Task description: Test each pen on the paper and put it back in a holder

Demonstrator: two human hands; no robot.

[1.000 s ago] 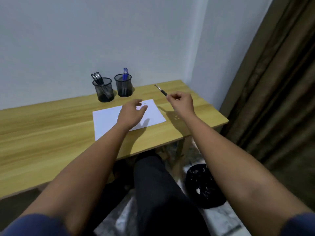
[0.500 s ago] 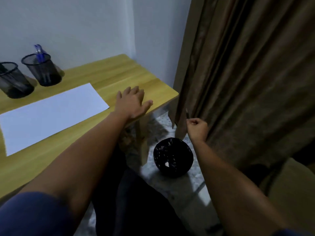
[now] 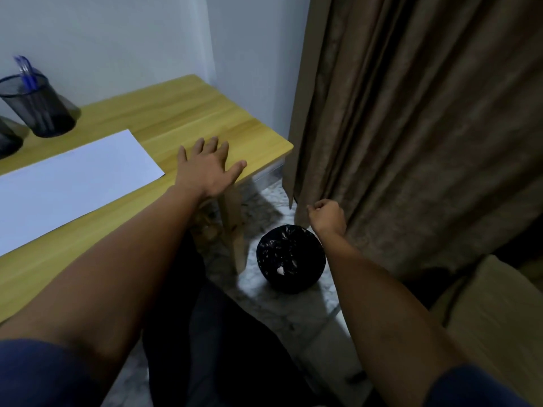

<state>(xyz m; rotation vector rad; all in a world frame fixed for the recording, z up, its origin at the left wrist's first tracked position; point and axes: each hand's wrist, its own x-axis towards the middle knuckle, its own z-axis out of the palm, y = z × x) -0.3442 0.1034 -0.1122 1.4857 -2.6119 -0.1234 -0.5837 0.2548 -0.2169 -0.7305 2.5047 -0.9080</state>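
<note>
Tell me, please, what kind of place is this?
Probably a small home study corner. A wooden desk stands against the wall with a pen holder and a sheet of paper, a brown curtain hangs beside it, and a lined bin sits on the floor.

Left hand (image 3: 207, 168) lies flat, fingers spread, on the wooden table (image 3: 182, 113) beside the paper (image 3: 73, 183). Right hand (image 3: 327, 215), fingers curled, hangs above a black bin (image 3: 291, 259).
</note>
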